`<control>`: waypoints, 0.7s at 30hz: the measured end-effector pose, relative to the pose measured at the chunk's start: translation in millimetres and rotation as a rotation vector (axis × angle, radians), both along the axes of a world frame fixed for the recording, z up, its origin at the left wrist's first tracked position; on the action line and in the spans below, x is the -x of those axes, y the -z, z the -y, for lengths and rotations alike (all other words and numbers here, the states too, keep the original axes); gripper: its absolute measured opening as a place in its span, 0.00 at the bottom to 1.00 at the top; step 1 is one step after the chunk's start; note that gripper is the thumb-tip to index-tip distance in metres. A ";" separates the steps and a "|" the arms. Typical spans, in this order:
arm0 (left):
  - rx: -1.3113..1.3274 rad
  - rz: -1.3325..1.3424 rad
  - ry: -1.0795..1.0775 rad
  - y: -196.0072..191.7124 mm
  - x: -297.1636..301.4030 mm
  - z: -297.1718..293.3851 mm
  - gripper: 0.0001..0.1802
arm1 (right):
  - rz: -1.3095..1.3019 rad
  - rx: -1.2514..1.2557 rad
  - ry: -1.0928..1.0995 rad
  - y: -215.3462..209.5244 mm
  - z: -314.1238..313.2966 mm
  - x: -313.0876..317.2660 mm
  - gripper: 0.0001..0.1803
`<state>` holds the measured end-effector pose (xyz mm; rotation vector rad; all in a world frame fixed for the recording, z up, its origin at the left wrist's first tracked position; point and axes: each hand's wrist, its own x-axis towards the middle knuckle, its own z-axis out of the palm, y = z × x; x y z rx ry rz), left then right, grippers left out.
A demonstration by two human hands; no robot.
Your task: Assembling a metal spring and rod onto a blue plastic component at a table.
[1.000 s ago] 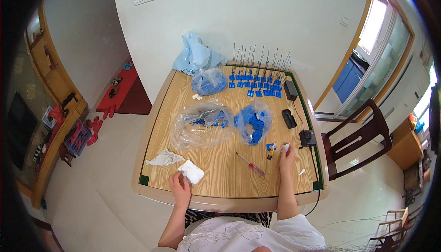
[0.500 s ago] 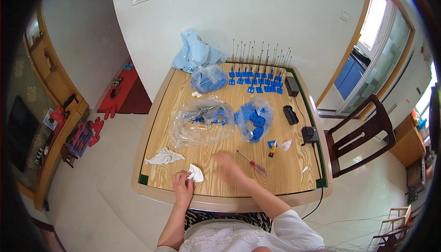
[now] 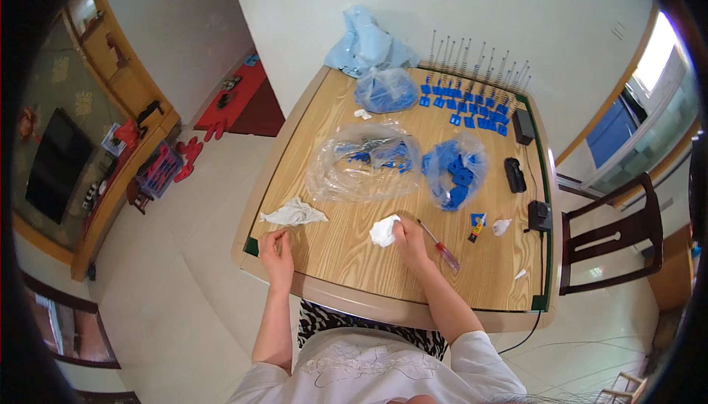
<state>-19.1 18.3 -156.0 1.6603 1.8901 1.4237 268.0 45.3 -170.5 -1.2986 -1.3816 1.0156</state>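
A crumpled white tissue [image 3: 384, 231] is pinched in my right hand [image 3: 411, 242], just above the middle front of the table. My left hand [image 3: 276, 258] is at the front left edge, its fingers loosely bent and apart, with nothing visible in them. Just beyond it lies a crumpled whitish cloth [image 3: 294, 213]. Close to the right of my right hand rests a screwdriver [image 3: 441, 248] with a red clear handle. Farther back are an opened clear plastic bag [image 3: 332, 183] with small dark and blue parts and another bag of blue pieces [image 3: 461, 177].
Blue square bases with upright springs and rods [image 3: 472, 102] stand in rows at the back right. A light blue bag [image 3: 366, 46] and a filled clear bag [image 3: 386, 93] sit at the back left. A small yellow-black tube [image 3: 477, 228] and a black device [image 3: 540, 216] lie right.
The tissue has gone from my left hand to my right and moved rightward. My left hand has shifted left toward the cloth. The whole view has swung left and down.
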 end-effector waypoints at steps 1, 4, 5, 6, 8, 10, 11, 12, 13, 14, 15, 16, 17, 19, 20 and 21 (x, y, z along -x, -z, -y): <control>0.018 -0.139 -0.005 -2.5 5.5 -4.2 0.10 | 0.042 -0.023 0.026 0.5 -0.3 -0.5 0.08; 0.018 -0.324 0.053 -7.8 4.0 -14.7 0.12 | 0.115 -0.115 0.043 -2.4 1.6 6.4 0.09; 0.016 -0.323 0.055 -9.0 -0.4 -20.9 0.12 | 0.150 -0.183 0.039 -3.0 3.0 9.0 0.09; -0.014 -0.374 0.030 -9.9 -6.2 -28.6 0.13 | 0.153 -0.185 0.046 -1.7 3.0 11.4 0.09; -0.071 -0.410 0.039 -7.1 -19.0 -42.0 0.14 | 0.162 -0.145 0.074 0.7 4.2 9.9 0.08; 0.053 -0.596 0.158 7.2 -17.0 -40.6 0.16 | 0.180 -0.079 0.060 6.8 6.4 15.8 0.08; 0.098 -0.577 0.220 11.9 -24.3 -34.9 0.16 | 0.187 -0.056 0.067 8.5 6.0 15.6 0.08; 0.115 -0.571 0.276 13.9 -28.7 -22.2 0.16 | 0.184 -0.061 0.036 9.1 6.4 17.3 0.09; 0.128 -0.567 0.340 15.2 -33.8 -9.5 0.15 | 0.183 -0.065 0.013 8.6 6.8 15.4 0.10; 0.124 -0.564 0.389 13.5 -40.1 7.1 0.15 | 0.183 -0.071 0.046 7.9 6.3 14.1 0.10; 0.123 -0.562 0.440 12.0 -48.5 24.7 0.14 | 0.185 -0.113 0.011 7.7 6.2 12.2 0.09; 0.125 -0.536 0.487 10.7 -54.8 42.4 0.13 | 0.186 -0.154 -0.029 7.4 5.8 10.7 0.09; 0.131 -0.511 0.532 11.2 -59.3 55.4 0.12 | 0.183 -0.155 -0.004 6.6 5.0 8.2 0.09; 0.103 -0.476 0.568 19.6 -60.0 71.3 0.13 | 0.150 -0.101 -0.022 5.2 6.7 4.7 0.09; 0.084 -0.433 0.575 21.4 -60.5 74.7 0.13 | 0.142 -0.095 -0.017 -0.8 7.9 4.3 0.09; 0.092 -0.440 0.581 22.2 -58.9 72.8 0.13 | 0.106 0.000 -0.039 -6.9 8.3 3.3 0.08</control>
